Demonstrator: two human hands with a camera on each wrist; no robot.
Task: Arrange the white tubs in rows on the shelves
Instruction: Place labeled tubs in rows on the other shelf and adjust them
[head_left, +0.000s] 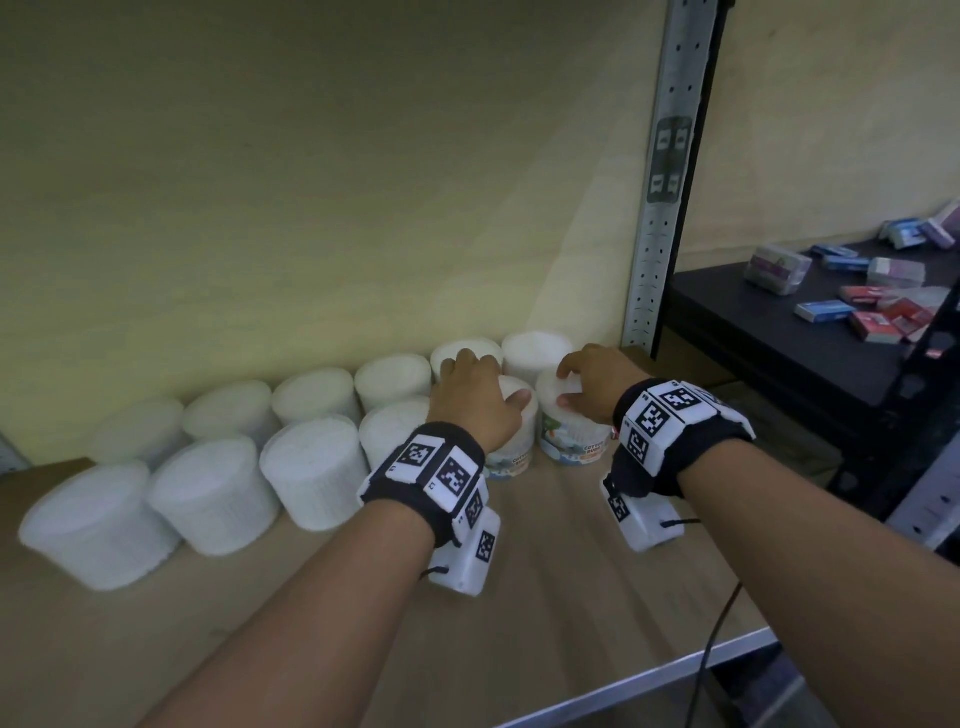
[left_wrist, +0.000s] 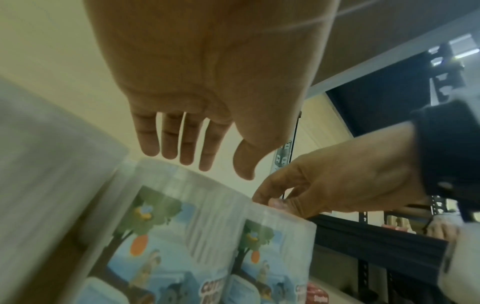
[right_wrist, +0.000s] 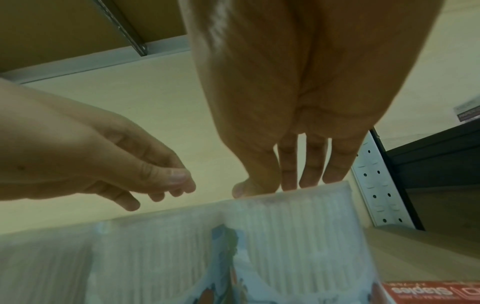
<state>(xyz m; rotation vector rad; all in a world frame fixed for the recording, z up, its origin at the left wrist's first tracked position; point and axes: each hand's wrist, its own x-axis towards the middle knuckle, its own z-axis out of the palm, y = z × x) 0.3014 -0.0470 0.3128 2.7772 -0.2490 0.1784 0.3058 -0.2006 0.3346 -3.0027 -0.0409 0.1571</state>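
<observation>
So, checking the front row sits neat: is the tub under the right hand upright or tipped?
Upright. The cotton bud tub stands on the shelf, lid up, right hand on top.

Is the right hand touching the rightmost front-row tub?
Touching. The right wrist view shows the right hand with its fingertips resting on the top edge of the rightmost front tub; the left wrist view agrees.
</observation>
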